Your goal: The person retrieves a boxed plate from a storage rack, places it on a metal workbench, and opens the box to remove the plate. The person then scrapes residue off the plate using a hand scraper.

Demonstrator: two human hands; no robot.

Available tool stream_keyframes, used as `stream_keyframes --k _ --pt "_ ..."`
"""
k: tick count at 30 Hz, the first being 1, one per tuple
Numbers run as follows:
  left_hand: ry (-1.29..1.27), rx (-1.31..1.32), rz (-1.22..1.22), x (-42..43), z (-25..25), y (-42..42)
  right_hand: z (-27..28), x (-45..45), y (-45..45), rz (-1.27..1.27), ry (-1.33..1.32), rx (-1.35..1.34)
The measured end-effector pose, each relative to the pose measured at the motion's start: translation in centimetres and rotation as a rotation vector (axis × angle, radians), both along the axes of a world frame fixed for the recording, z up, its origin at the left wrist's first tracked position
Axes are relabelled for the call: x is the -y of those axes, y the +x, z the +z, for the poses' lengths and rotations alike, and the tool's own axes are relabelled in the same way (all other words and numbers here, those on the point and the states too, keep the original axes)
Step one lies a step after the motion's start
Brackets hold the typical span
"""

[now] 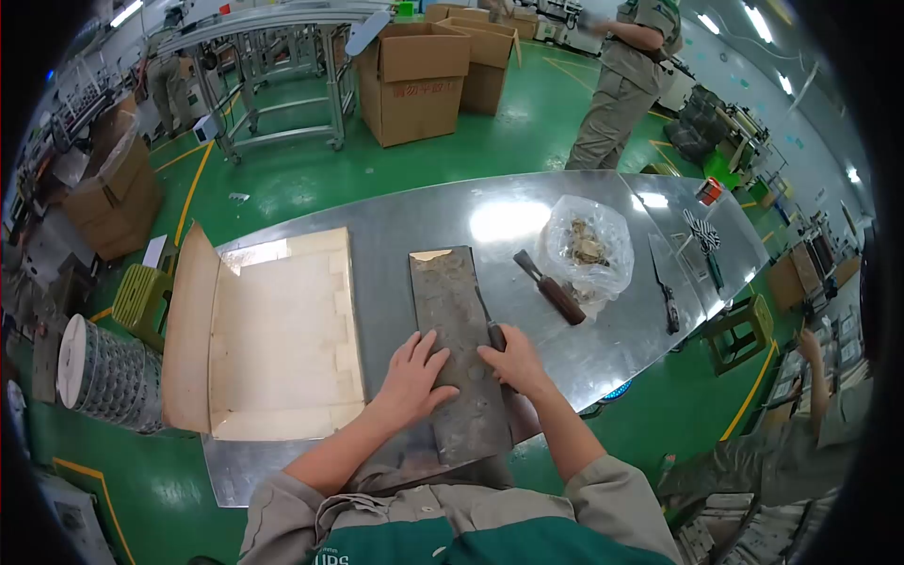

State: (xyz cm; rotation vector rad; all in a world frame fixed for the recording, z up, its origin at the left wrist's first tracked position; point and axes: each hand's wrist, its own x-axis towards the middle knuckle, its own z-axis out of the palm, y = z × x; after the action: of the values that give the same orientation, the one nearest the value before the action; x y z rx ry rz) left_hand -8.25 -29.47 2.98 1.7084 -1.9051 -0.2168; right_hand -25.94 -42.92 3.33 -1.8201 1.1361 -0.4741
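One metal table (384, 292) forms the work surface. One open, shallow cardboard box (282, 330) lies on it at 9 o'clock from the slab. One long, dark, flat slab (463, 400) lies across the table's near side, between and partly beneath the two hands, extending past them toward 12 and 6 o'clock. One clear plastic bag (607, 259) with brown scraps inside sits at 2 o'clock from the slab. Two hands are in position: the left hand (407, 381) rests open on the slab's left part, fingers spread, grasping nothing; the right hand (518, 363) grasps the dark handle (496, 335) of one tool at the slab's right edge. Two further tools lie toward the right: one dark-handled knife (668, 299) between 2 and 3 o'clock, and one wooden-handled tool (561, 299) at 2 o'clock, nearer the slab. One small red box (709, 192) stands farthest out at 2 o'clock.
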Motion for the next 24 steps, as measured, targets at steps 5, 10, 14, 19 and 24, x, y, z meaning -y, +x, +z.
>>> stream_keyframes --k 5,10,14,19,24 --pt "-0.022 0.06 -0.007 -0.3 1.1 1.0 2.6 -0.6 -0.6 0.086 0.092 -0.001" --pt "-0.04 0.042 -0.042 3.0 0.5 0.0 4.1 1.7 -0.3 0.285 -0.675 -0.409" --pt "0.029 0.119 -0.065 4.4 -0.3 -0.2 4.4 3.2 1.7 0.389 -0.646 -0.592" --pt "0.014 0.156 -0.038 4.6 -1.5 -0.7 6.3 1.4 4.4 0.465 -0.586 -0.622" --pt "0.001 0.139 -0.02 4.7 -1.9 -0.9 6.1 0.6 5.6 0.436 -0.613 -0.633"
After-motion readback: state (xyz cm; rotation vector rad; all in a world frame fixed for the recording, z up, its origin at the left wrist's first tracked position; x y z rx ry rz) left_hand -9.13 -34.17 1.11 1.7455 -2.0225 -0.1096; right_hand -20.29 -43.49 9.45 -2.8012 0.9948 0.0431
